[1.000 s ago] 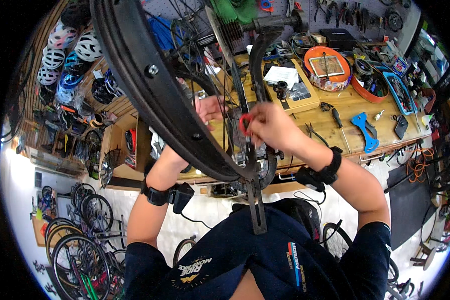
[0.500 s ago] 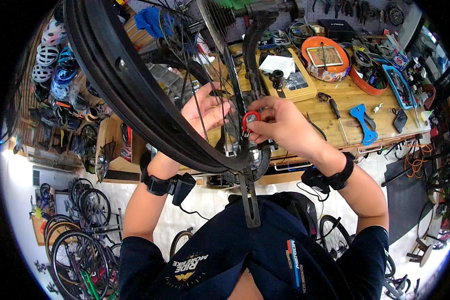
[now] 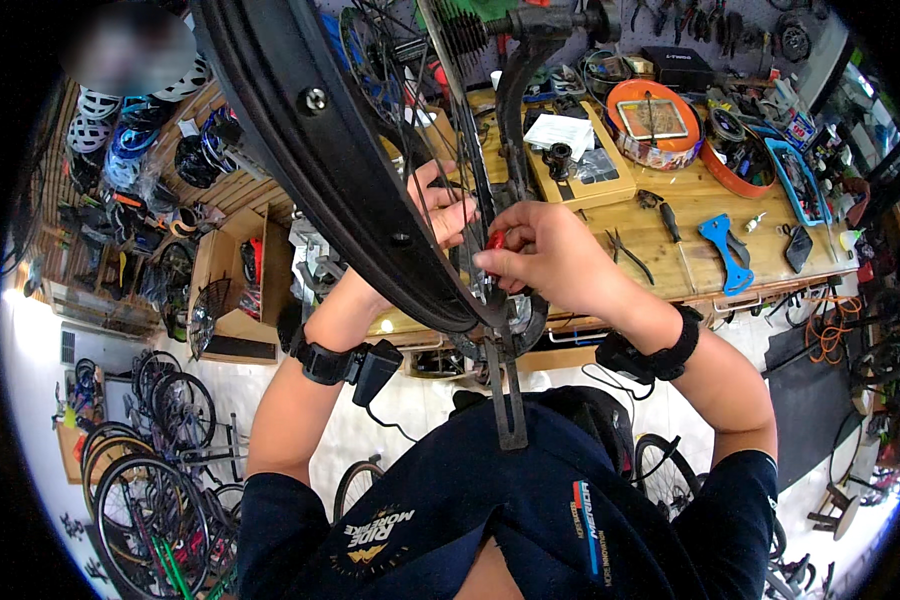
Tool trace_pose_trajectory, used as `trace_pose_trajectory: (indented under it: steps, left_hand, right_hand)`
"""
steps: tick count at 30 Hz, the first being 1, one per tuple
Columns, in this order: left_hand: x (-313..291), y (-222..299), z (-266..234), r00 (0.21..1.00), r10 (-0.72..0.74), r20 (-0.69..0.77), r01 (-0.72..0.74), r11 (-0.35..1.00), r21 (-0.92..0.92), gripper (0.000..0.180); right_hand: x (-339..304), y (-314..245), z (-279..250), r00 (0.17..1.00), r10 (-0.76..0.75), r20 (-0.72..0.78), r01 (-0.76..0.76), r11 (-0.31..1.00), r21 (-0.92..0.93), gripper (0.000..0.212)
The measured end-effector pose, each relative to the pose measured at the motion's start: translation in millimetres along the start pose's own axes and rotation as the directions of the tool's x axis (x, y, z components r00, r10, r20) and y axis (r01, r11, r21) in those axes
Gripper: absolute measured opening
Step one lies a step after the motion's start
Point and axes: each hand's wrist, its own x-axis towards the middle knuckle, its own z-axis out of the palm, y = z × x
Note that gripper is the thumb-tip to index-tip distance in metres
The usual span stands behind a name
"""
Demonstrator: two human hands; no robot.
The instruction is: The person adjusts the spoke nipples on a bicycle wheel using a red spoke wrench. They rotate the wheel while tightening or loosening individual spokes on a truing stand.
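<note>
A black-rimmed bicycle wheel [image 3: 355, 185] stands upright before me in a truing stand [image 3: 511, 110], its cassette [image 3: 460, 35] at the top. My right hand [image 3: 555, 255] is closed on a small red spoke wrench [image 3: 496, 240] at the spokes, close to the lower part of the rim. Thumb and fingers cover most of the wrench. On the wheel's left side, my left hand [image 3: 438, 212] reaches in among the spokes with its fingers apart. Spokes and rim partly hide that hand, and I see nothing held in it.
Behind the wheel is a wooden workbench [image 3: 690, 190] with pliers [image 3: 630, 258], a screwdriver [image 3: 670, 222], a blue tool [image 3: 727, 255], a yellow box [image 3: 595, 170] and an orange round tin [image 3: 655, 110]. A cardboard box [image 3: 220, 280] stands left; bicycles [image 3: 160, 480] are parked lower left.
My right hand has turned, and its fingers now cover most of the red wrench whose looped handle showed before. The rim sits further right in view, and the pliers are now uncovered.
</note>
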Motion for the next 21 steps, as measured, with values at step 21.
trace_pose_trajectory:
  steps: [21]
  left_hand:
    - [6,-20,-1,0.993,0.120,0.006,-0.120,0.993,0.019,0.066]
  right_hand:
    - [18,-1,22,0.976,-0.204,0.071,0.185,0.622,-0.760,0.035]
